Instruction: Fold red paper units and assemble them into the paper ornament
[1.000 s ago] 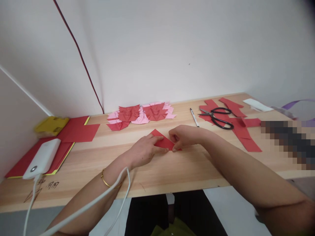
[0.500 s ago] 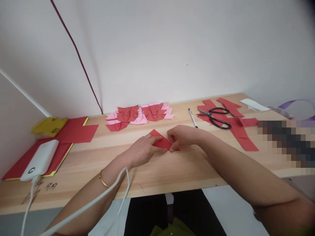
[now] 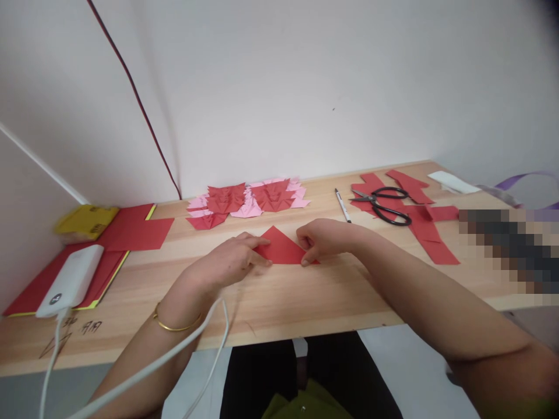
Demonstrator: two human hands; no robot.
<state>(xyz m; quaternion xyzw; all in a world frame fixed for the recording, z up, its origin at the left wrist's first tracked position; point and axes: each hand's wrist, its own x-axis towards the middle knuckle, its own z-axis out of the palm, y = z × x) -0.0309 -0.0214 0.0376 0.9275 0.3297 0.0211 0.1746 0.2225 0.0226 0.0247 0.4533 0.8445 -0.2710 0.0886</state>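
A red sheet of paper folded into a triangle (image 3: 282, 249) lies on the wooden table in front of me, its point facing the wall. At its left corner, my left hand (image 3: 231, 259) holds the paper between thumb and fingers. Curled fingers and a thumb of my right hand (image 3: 323, 240) grip the right corner at the long near edge. Beyond the triangle are rows of folded red paper pieces (image 3: 227, 201) and pink ones (image 3: 247, 208).
A marker pen (image 3: 343, 205) and black-handled scissors (image 3: 391, 206) lie right, the scissors over red paper strips (image 3: 430, 233). On the left are a red paper stack (image 3: 39, 282), a white power bank (image 3: 72, 279) and a yellow packet (image 3: 87, 223). A white cable (image 3: 152, 369) crosses my left forearm.
My left hand has slid left along the near edge to the triangle's left corner, uncovering more of the red paper. The right hand stays at the right corner.
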